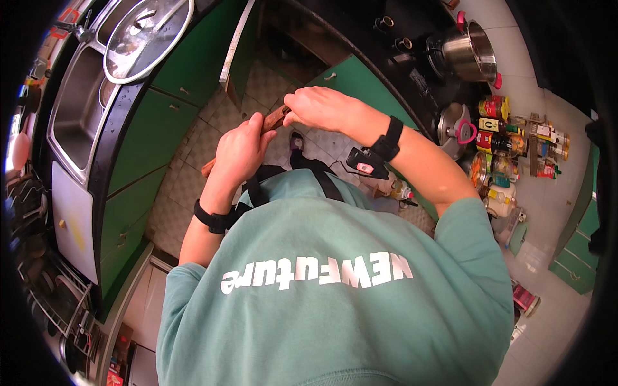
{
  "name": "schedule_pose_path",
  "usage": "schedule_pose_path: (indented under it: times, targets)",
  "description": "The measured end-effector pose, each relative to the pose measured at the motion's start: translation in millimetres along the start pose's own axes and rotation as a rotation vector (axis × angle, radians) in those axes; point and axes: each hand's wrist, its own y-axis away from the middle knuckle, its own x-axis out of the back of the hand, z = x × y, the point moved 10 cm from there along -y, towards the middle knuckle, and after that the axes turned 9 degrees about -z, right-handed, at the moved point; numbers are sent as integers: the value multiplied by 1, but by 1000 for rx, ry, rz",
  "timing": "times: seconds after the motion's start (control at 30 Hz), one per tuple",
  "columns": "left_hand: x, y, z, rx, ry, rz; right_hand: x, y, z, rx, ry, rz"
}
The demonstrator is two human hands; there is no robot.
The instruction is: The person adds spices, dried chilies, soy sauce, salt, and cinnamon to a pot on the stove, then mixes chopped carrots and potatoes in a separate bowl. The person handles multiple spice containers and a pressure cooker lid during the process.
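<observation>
Both my hands hold one long reddish-brown stick-like thing [275,119], whose exact kind I cannot tell. My left hand [243,147] is wrapped round its lower part, and the rounded end comes out below that wrist. Around the upper end close the fingers of my right hand [313,107]. The thing slants up from lower left to upper right, in front of my body and above the tiled floor. Black bands circle both wrists.
Left, a glass lid [145,36] lies over part of the steel sink [79,111]. A cabinet door [235,43] stands ajar ahead, another green door [357,82] beside it. Right are a steel pot [466,53] on the stove, a lidded pot [451,131] and several bottles [497,142].
</observation>
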Motion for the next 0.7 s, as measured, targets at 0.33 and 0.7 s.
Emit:
schedule_pose_path:
  times: [0.33, 0.7]
  targets:
    - [-25, 5, -5, 67, -37, -124, -39, 0, 8, -17, 147, -82]
    - [0, 11, 3, -206, 476, -183, -35, 31, 13, -239, -918, -261]
